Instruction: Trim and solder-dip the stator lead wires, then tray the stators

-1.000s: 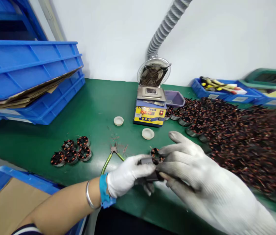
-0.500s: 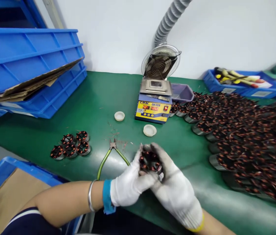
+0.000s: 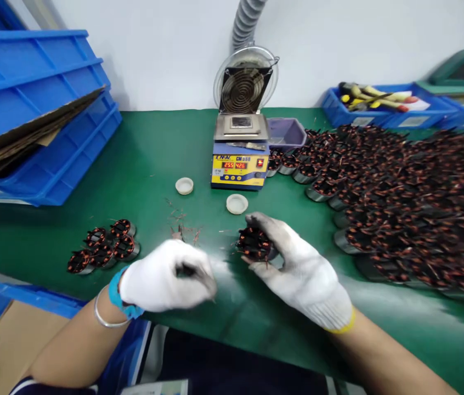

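While the right hand (image 3: 301, 274) had its fingers wrapped round the side of one coil ring (image 3: 254, 244), the left hand (image 3: 164, 277) hung apart from it, fingers curled; motion blur, couldn't tell if they gripped anything. Ring sat between right thumb and fingertips, low over the counter (image 3: 153, 153); couldn't see whether it touched down. Cutters (image 3: 177, 236) just beyond the left fingers, only the head showing. Wire scraps (image 3: 196, 237) beyond them too. Step, by my read: single-ring handling, right hand steadying, left not engaged on it. Next move, I'd judge, called for holding the metal side only, right fingers off the loose wire ends, left ones kept free of the cutter tips. Orientation: wound face up, metal side visible toward the right palm. Squat part, no real long axis; centre axis roughly upright, slight tilt not ruled out.
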`<state>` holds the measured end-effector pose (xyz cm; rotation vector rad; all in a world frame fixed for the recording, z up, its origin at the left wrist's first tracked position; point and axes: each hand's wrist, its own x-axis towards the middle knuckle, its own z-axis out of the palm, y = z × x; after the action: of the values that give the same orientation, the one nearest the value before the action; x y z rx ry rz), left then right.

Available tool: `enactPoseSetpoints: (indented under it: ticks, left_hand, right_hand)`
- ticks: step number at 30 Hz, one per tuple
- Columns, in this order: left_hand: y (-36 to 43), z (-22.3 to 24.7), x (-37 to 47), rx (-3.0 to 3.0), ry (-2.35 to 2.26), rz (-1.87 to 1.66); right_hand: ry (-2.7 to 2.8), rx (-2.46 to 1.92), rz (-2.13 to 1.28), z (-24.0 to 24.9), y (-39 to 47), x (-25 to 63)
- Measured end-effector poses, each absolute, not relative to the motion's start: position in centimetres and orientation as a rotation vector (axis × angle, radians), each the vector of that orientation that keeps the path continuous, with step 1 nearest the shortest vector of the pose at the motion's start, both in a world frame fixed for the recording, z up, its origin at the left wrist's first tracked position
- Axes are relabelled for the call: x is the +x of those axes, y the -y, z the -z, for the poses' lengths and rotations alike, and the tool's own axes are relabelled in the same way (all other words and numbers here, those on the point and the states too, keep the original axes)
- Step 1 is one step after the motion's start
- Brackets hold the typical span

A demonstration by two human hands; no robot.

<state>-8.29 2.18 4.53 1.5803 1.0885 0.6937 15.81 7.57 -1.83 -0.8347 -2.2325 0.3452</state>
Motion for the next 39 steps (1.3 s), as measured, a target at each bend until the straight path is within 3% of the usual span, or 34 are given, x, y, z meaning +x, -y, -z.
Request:
enactPoseSetpoints:
  ticks: [3,7,9,14,22,27,33,39]
  left_hand:
    - [-2.6,-3.8,-7.3,1.236,-1.324,-1.02]
    - [-2.8,-2.5,-5.4,1.024,-1.26,-0.658]
    - [-2.7,-3.0,-5.8,0.982,-1.234,-0.644]
    - [-3.0,-4.1,-7.9,0.955,-1.359,-1.092]
    - [-2.6,-2.1,-5.6,1.007,-1.266,-0.589]
    - [-3.4,-4.0,-7.9,1.038,-1.491,-0.975]
    - [-2.5,-1.5,-5.2,1.119,-1.21,-0.896]
    - [-2.2,-2.9,-6.1,0.938,-1.09,-1.129]
  right_hand:
    - [2.222,-0.758,-0.321,1.6,-7.5,15.7]
    - [2.309,-0.613,-0.218,1.5,-7.5,15.4]
    - [2.366,-0.559,-0.159,1.3,-7.6,15.5]
    - [2.384,-0.504,-0.078,0.7,-7.7,15.6]
    - [2.422,-0.454,-0.01,0.5,-7.5,15.7]
    - [2.417,-0.565,-0.052,0.1,-7.8,16.3]
    - [2.442,-0.522,-0.06,0.2,-7.3,15.9]
    - [2.378,-0.734,0.032,-0.6,-8.8,17.0]
